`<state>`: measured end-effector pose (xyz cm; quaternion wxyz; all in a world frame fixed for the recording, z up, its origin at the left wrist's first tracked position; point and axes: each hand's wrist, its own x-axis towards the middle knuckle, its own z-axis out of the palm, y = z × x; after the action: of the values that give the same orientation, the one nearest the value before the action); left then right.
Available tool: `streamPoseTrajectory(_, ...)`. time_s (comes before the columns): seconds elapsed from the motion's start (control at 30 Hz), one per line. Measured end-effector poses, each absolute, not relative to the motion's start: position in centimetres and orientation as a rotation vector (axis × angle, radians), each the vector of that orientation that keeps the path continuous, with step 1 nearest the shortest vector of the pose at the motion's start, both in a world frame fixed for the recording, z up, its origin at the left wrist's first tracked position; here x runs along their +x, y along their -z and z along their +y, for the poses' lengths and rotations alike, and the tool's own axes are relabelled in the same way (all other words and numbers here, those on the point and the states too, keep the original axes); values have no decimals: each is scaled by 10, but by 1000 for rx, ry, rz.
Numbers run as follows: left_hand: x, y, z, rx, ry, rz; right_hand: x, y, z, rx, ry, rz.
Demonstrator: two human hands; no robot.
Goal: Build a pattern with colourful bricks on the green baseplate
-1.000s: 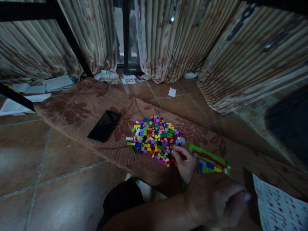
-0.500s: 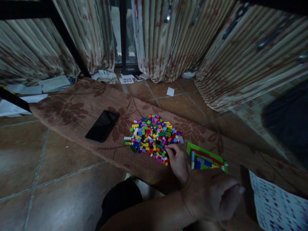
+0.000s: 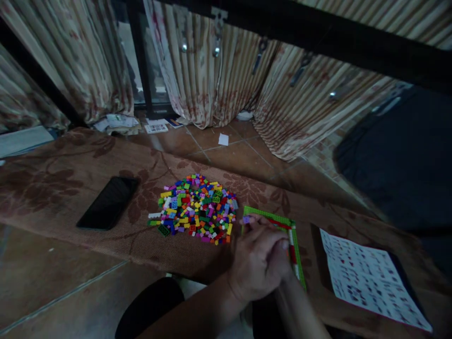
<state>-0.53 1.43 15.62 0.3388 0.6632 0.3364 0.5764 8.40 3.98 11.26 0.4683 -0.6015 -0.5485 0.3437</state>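
Observation:
My left hand is closed, its fingers curled, and lies across my right hand over the near-left part of the green baseplate. Whatever its fingers hold, if anything, is hidden. Beneath and beyond it, my right hand is mostly covered. A small purple toy brick shows at fingertips past the left hand, which seem to be the right hand's. Red and white bricks line the baseplate's edge; its middle is hidden by the hands. Left of the hands lies a pile of loose, many-coloured toy bricks.
A black phone lies left of the pile on the patterned brown cloth. To the right is a printed sheet on a dark backing. Curtains, a dark bar and scattered papers are beyond, with a dark chair-like shape at right.
My right hand has left the brick pile and come to the baseplate with a purple brick. My left hand has come in over it. The view has shifted right.

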Motion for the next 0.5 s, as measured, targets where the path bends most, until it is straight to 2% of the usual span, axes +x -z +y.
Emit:
streamPoseTrajectory(0.13,-11,-152,25,1590,-1368,1078,114,-126,29,-1365,-1073,-947)
streamPoseTrajectory(0.23,-9,-144,31,1630,-1163,1214,128,-127,21,-1323,-1113,-712)
streamPoseTrajectory(0.5,14,-132,26,1923,-961,1169,134,-124,5,-1275,-1161,-744)
